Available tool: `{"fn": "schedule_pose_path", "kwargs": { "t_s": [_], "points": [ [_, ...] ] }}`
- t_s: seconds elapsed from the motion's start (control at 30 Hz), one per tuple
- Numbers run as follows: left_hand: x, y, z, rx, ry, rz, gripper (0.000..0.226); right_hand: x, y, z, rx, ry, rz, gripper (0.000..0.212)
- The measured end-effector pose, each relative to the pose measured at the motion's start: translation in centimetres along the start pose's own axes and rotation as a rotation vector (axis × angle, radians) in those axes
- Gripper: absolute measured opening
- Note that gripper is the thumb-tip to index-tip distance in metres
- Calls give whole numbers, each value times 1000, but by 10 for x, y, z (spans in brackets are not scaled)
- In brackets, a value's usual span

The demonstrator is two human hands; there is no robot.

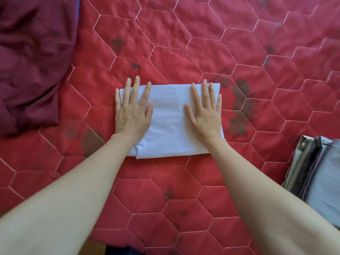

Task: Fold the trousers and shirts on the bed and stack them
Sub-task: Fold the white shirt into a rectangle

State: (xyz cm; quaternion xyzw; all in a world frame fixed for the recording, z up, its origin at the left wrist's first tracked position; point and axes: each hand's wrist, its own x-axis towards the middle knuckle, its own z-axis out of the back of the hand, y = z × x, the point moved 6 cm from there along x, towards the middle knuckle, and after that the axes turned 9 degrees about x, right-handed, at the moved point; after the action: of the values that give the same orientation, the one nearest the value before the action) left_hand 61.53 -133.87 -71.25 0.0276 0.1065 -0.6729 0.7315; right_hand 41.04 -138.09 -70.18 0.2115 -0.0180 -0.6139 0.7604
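Two bare hands lie flat on a folded white garment (168,122) that sits near the middle of the bed, on a red quilted bedspread (184,43) stitched in pale hexagons and printed with dark motifs. The left hand (131,113) covers the garment's left end, its fingers straight and spread, pointing toward the far edge of the bed; the little finger runs along the garment's left edge and the fingertips (137,80) reach just past its far edge onto the spread. The right hand (206,113) presses the right end in the same way, fingers straight and slightly apart, their tips at the garment's far edge, the little finger near its right edge. Neither hand curls round the cloth: both palms and all fingers simply rest on top of it, thumbs turned inward toward each other, with a bare stretch of white fabric between them. The garment's near edge lies just beyond the wrists, with a small uneven corner at its near left. A stack of folded clothes (316,170), grey and pale blue, sits at the right edge of the bed, well apart from the white garment. A crumpled maroon cloth (31,57) fills the far left corner.
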Motion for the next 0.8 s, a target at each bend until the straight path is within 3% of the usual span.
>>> {"fn": "schedule_pose_path", "kwargs": {
  "t_s": [0.1, 0.27, 0.37, 0.6, 0.8],
  "points": [
    [-4, 3, 2, -29, 0, 41, 58, -2, -3, 2, 57, -40, -38, 65],
    [-31, 19, 10, -227, 12, 336, 71, -17, -18, 14, 191, -180, -203, 69],
    [-48, 21, 23, -253, -53, 341, 70, -29, -19, 22, 235, -246, -180, 69],
    [-63, 29, 20, -477, 154, 537, 70, -39, -32, 23, 401, -63, -283, 63],
    [-74, 30, 13, -476, 205, 492, 70, -59, -34, 24, 486, -53, -256, 62]
  ]
}}
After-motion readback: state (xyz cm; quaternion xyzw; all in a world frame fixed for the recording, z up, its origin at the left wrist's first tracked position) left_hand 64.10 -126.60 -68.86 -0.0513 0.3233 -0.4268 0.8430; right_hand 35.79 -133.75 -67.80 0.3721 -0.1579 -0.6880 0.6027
